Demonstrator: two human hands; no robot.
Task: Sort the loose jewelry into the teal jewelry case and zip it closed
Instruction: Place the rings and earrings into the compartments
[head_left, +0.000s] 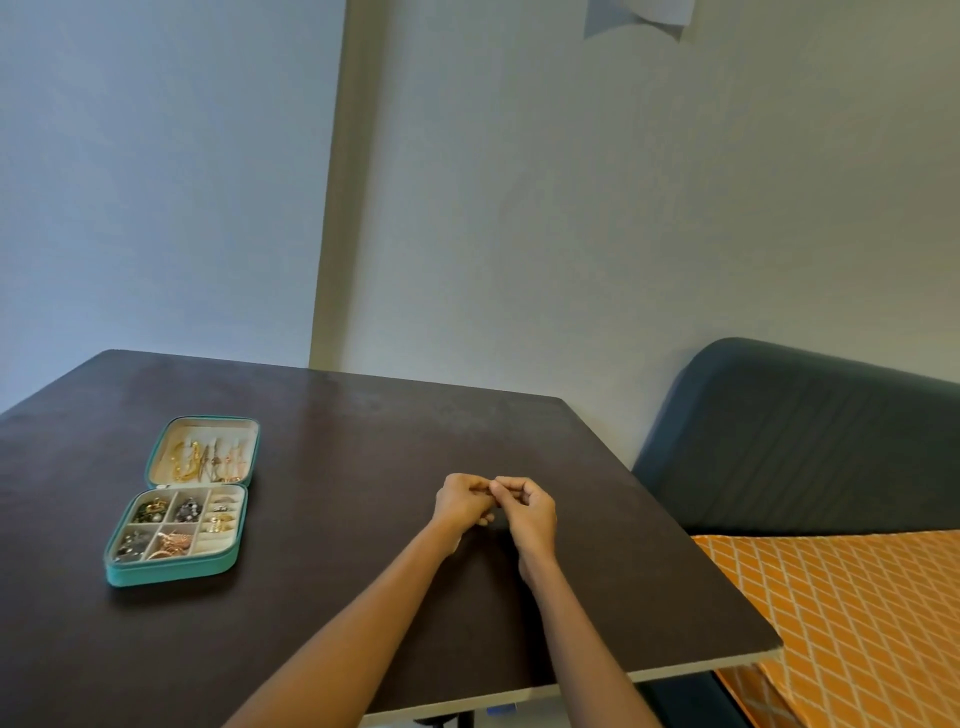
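The teal jewelry case (117, 570) lies open flat on the left of the dark table (363, 426). Its lid holds gold and pink chains. Its tray compartments hold rings, earrings and beads. My left hand (461, 503) and my right hand (527, 512) meet over the table's middle right, well to the right of the case. Their fingertips pinch together on a very small piece that I cannot make out. Both hands have curled fingers.
The table's right and near edges (748, 660) lie close to my arms. A dark blue headboard (800, 436) and an orange patterned bedcover (852, 623) stand to the right. Walls rise behind the table.
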